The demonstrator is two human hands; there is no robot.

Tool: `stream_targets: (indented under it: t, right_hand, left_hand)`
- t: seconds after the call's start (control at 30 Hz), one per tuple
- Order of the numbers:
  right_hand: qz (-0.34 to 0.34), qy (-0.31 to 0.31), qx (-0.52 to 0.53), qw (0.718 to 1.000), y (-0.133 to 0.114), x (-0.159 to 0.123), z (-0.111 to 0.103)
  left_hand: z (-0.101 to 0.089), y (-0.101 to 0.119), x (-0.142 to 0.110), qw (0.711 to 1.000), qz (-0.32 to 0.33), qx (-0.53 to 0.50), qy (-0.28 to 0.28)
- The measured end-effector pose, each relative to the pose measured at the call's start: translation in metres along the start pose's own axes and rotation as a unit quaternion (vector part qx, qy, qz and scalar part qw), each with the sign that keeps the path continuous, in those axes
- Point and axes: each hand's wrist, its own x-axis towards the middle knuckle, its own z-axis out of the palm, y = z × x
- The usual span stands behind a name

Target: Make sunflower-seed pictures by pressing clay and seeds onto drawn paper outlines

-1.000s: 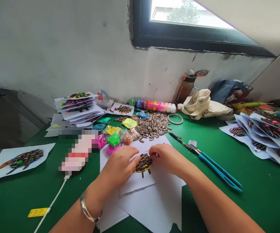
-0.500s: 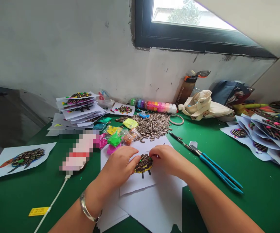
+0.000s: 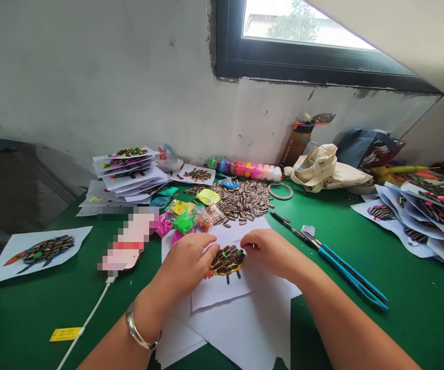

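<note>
A small animal picture (image 3: pixel 227 261) of sunflower seeds pressed into yellow clay, with green bits on top and two dark legs, lies on white paper before me. My left hand (image 3: pixel 189 262) rests at its left end, thumb and forefinger apart, partly hiding an orange part. On the right, my right hand (image 3: pixel 272 254) is at the body's upper right edge with its fingers curled together; whatever is between the fingertips is hidden. Under the picture are several loose white sheets (image 3: pixel 245 324). Behind it spreads a heap of sunflower seeds (image 3: pixel 245 200).
Bagged coloured clay (image 3: pixel 183 221) lies beyond my left hand. A pen (image 3: pixel 283 221) and blue tweezers (image 3: pixel 353 275) are at right. Stacks of seed pictures stand left (image 3: pixel 133 177) and right (image 3: pixel 430 210). A phone (image 3: pixel 125 246) with a cable, a tape roll (image 3: pixel 280 191) and a bottle (image 3: pixel 298 141) are around.
Both hands have drawn slightly apart from the seed picture, showing more of its body and an orange part at its left. The view has shifted a little.
</note>
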Motion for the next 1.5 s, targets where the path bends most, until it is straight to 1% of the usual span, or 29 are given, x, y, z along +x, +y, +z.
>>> stream_targets:
  t: [0.1,0.2,0.3,0.4,0.67,0.83,1.03,1.1,1.2,1.33,1.5]
  right_hand:
    - [0.006,0.015,-0.004,1.0,0.003,0.001,0.0]
    - [0.006,0.004,0.002,1.0,0.002,0.001,0.002]
    - [0.001,-0.013,0.002,1.0,-0.002,0.0,0.003]
    - [-0.003,-0.015,0.009,1.0,-0.005,0.0,0.003]
    - [-0.009,-0.02,0.009,1.0,-0.002,0.003,0.004]
    - [0.002,-0.001,0.024,1.0,0.004,0.004,0.002]
    - [0.05,0.036,-0.053,0.997,0.011,0.007,0.008]
    - [0.058,0.049,-0.061,0.995,0.011,0.007,0.012]
    - [0.055,0.058,-0.054,0.995,0.011,0.008,0.017]
    - [0.033,0.052,-0.035,0.997,0.013,0.012,0.021]
    - [0.039,0.054,0.006,0.998,0.012,0.013,0.018]
  left_hand:
    - [0.0,-0.003,0.001,1.0,-0.013,-0.002,0.005]
    - [0.0,-0.004,0.002,1.0,-0.024,-0.01,0.004]
    - [0.0,-0.004,0.002,1.0,-0.02,-0.011,-0.004]
    - [0.0,-0.004,0.002,1.0,-0.012,-0.005,-0.017]
    - [0.003,-0.008,0.003,0.999,-0.008,0.016,-0.043]
    - [0.003,-0.008,0.004,0.998,-0.02,0.013,-0.051]
    - [0.002,-0.008,0.005,0.996,-0.048,0.024,-0.071]
    - [0.002,-0.008,0.005,0.996,-0.051,0.025,-0.072]
    - [0.003,-0.009,0.005,0.996,-0.054,0.023,-0.072]
    - [0.004,-0.009,0.004,0.996,-0.056,0.017,-0.072]
    - [0.003,-0.008,0.004,0.996,-0.053,0.015,-0.067]
